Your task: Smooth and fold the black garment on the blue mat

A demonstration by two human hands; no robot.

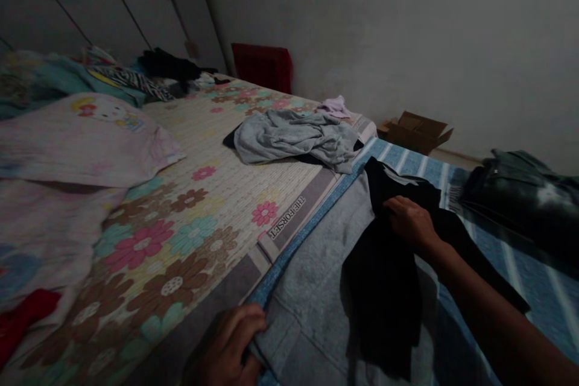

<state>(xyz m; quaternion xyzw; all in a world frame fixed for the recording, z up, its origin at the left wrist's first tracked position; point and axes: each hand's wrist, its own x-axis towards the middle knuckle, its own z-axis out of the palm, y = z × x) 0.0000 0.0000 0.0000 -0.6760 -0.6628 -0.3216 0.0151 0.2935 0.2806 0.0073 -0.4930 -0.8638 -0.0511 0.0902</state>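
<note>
A grey and black sweatshirt (324, 277) lies spread on the blue striped sheet, its black top part away from me and a black sleeve folded across the grey body. At the near left corner of the grey cloth, my left hand (233, 338) is closed with curled fingers on its edge; the thumb side is partly in shadow. My right hand (411, 223) pinches the black fabric below the neckline. Another black sleeve reaches out to the right, beneath my right forearm.
A crumpled grey garment (289, 136) and a small pink cloth (335, 107) lie on the flowered mat (226, 205). Pink bedding (90, 139) and piled clothes (167, 66) are leftward. A dark leather-like bag or jacket (520, 193) rests right; beyond stand a cardboard box (416, 132) and red case (262, 66).
</note>
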